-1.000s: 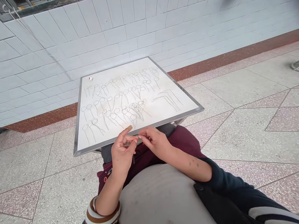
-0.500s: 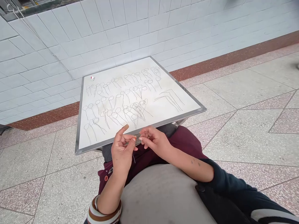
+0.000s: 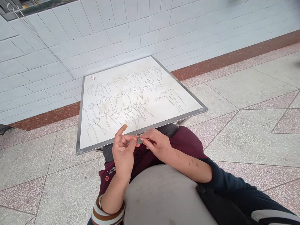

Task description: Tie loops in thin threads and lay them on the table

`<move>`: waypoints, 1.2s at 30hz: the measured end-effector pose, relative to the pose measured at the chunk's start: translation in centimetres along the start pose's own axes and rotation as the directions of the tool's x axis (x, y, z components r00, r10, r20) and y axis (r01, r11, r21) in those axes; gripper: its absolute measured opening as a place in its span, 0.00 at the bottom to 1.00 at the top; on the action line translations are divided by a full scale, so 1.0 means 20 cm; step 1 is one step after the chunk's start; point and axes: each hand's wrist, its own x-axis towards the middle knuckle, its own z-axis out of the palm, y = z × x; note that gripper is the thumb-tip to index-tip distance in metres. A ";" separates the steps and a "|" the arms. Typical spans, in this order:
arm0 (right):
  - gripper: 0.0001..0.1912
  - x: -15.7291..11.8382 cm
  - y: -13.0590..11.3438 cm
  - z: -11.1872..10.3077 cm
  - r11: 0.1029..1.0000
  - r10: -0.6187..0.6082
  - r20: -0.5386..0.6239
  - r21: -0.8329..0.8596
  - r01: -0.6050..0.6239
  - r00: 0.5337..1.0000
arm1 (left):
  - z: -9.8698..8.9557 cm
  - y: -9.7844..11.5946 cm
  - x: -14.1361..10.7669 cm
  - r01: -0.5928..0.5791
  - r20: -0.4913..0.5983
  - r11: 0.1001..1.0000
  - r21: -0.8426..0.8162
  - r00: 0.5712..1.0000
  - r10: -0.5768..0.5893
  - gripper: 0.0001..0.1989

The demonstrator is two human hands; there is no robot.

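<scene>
Over my lap, at the near edge of a white table [image 3: 112, 125], my left hand [image 3: 124, 151] pinches a thin wire between thumb and fingertip, its index finger raised with a tan covering on the tip. My right hand [image 3: 159, 145] is closed at the fingertips close beside it, on something too small to make out, seemingly the same wire. Many thin wires with round loops and long tails lie in rows on the table, such as a looped wire [image 3: 87, 126] at the near left. Several bent wires without loops [image 3: 172, 98] lie at the right.
A small white and red object [image 3: 93, 78] sits at the table's far left corner. The table has a grey metal rim [image 3: 194, 99] and stands by a white tiled wall [image 3: 131, 31]. Speckled floor tiles [image 3: 217, 131] show on both sides.
My right hand has moved slightly left, its fingertips now nearer my left fingertips. The wire end that hung below my left hand no longer shows there.
</scene>
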 end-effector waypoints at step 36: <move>0.04 -0.03 0.05 0.02 0.975 -0.153 0.074 -0.152 0.163 0.985 | -0.08 -0.05 0.05 0.089 0.012 0.983 -0.163 0.996 -0.088 0.23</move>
